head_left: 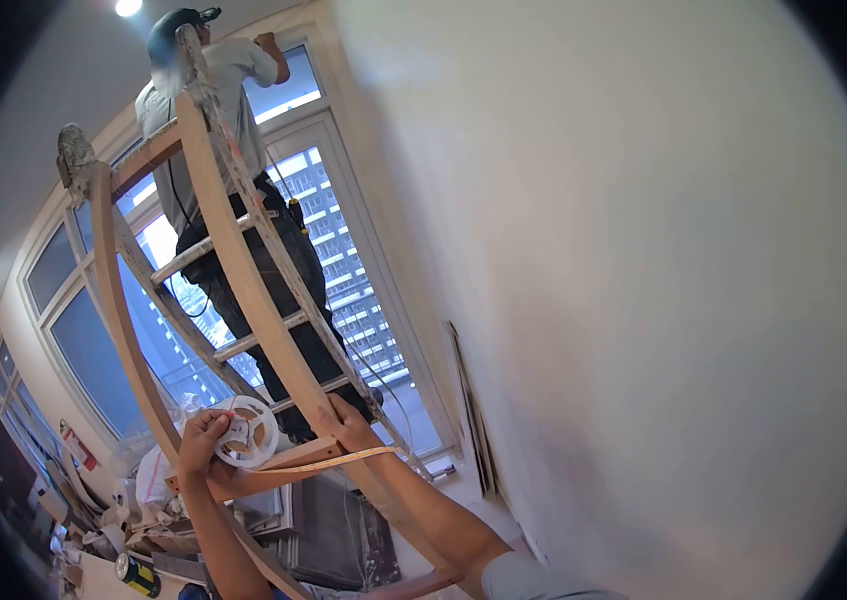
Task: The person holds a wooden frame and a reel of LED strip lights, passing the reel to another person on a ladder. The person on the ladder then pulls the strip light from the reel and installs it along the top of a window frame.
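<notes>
Low in the frame's centre, your left hand is gripping the reel beside the ladder, while your right hand is clamping the strip, holding it taut so it's lying flat.

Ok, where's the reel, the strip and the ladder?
Reel [246,432], head view, on its white face.
Strip [343,458], head view, on its middle.
Ladder [265,310], head view, on the near rail.
</notes>
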`<state>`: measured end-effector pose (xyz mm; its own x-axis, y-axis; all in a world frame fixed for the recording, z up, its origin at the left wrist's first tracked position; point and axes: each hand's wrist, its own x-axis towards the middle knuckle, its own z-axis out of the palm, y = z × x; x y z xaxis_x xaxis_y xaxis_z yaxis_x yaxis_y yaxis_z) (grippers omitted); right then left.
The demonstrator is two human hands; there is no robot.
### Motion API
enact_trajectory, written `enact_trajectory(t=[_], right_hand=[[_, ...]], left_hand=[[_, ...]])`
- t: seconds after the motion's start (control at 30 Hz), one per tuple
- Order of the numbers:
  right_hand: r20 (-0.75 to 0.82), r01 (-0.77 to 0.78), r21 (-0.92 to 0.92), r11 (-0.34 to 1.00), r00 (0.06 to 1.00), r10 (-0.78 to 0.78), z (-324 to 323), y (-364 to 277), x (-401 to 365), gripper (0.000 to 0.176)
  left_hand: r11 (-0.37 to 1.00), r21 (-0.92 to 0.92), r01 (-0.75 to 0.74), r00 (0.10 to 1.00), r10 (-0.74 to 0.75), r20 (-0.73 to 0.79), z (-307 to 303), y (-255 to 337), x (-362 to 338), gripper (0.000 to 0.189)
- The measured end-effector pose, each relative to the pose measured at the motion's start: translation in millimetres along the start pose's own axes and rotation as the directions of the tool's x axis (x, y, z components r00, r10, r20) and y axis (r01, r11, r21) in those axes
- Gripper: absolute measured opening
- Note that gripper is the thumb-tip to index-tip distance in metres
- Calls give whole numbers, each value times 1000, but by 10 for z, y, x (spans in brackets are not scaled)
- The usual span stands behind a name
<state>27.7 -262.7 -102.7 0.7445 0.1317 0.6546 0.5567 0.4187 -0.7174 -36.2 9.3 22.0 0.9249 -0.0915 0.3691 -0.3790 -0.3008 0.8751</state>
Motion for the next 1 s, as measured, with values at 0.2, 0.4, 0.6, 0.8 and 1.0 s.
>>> enact_trajectory(t=[0.2,0.4,0.6,0.8,1.0], right_hand=[[15,-38,-2,999,999,39,-17,-15,1,47],[7,-48,19,999,999,48,0,-2,-5,49],[20,-46,14,999,999,46,0,-76,-22,46],[9,-37,32,999,999,37,12,-77,-14,42],[18,-49,64,997,999,47,18,-87,-27,39]], left_hand=[[999,54,-2,1000,3,-12,-23,10,10,17],[999,51,16,1000,-15,-26,-17,24,-3,17],[1000,18,20,999,-20,-26,-46,-34,10,16],[1000,25,-13,1000,13,-7,-28,-3,-5,17],[998,54,-28,999,29,-14,8,62,-55,18]])
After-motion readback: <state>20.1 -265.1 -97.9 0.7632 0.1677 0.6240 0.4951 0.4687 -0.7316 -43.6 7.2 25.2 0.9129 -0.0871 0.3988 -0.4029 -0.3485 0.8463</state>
